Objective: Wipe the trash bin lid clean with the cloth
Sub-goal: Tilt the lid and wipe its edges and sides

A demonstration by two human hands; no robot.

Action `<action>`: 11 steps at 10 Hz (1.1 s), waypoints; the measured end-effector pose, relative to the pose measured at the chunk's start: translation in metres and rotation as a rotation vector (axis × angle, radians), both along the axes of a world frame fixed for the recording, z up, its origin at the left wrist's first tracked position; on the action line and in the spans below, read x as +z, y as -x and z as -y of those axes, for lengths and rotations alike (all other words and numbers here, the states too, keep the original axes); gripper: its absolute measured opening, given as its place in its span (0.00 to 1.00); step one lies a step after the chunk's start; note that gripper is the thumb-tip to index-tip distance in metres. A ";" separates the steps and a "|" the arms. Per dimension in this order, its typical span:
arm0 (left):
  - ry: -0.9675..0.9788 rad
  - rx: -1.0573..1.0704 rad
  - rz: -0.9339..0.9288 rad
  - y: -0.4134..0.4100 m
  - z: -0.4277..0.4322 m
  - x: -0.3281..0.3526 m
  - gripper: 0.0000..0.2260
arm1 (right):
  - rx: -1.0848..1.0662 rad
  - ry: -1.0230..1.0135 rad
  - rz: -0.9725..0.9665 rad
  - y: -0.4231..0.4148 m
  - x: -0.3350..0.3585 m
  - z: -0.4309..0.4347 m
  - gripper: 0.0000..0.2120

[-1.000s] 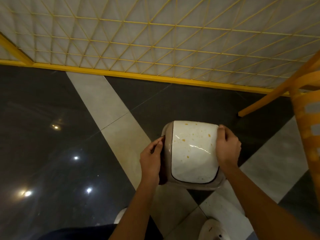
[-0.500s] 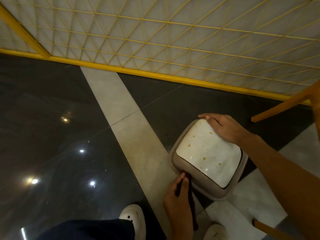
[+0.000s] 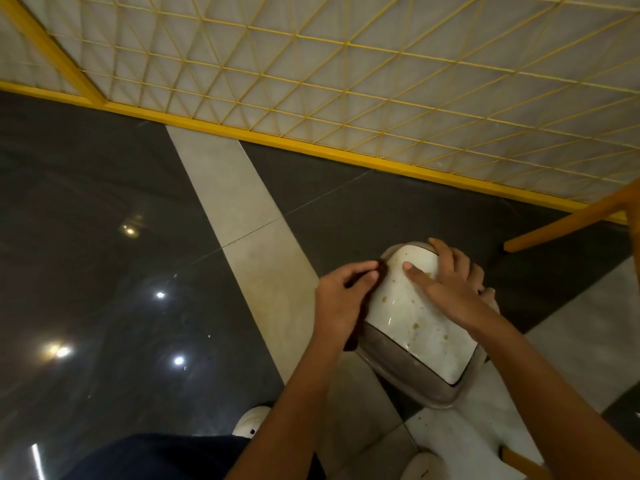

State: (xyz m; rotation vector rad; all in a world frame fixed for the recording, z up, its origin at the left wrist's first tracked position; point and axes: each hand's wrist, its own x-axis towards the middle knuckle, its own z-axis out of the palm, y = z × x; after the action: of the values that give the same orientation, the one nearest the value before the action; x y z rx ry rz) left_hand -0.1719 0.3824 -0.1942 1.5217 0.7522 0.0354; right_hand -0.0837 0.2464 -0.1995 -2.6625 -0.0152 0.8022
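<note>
Head-worn view, steeply down (close over floor (image 3: 104,271))

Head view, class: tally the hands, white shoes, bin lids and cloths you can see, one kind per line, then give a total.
hands: 2, left hand and right hand
white shoes: 2, left shoe and right shoe
trash bin lid: 1
cloth: 1
Total: 6
</note>
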 end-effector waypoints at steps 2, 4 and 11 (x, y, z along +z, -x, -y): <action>-0.065 -0.148 0.092 -0.040 0.005 -0.020 0.08 | -0.037 -0.008 0.026 0.002 -0.001 -0.003 0.32; -0.019 -0.220 0.073 -0.056 0.000 -0.024 0.09 | -0.039 -0.025 0.019 0.003 0.000 -0.001 0.32; -0.123 -0.257 0.043 -0.069 -0.006 -0.053 0.09 | -0.024 -0.035 0.040 0.002 -0.005 -0.002 0.31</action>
State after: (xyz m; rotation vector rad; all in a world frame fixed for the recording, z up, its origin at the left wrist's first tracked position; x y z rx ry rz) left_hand -0.1026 0.3883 -0.2473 1.7193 0.5234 -0.0787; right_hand -0.0857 0.2482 -0.2043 -2.6409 -0.0067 0.7339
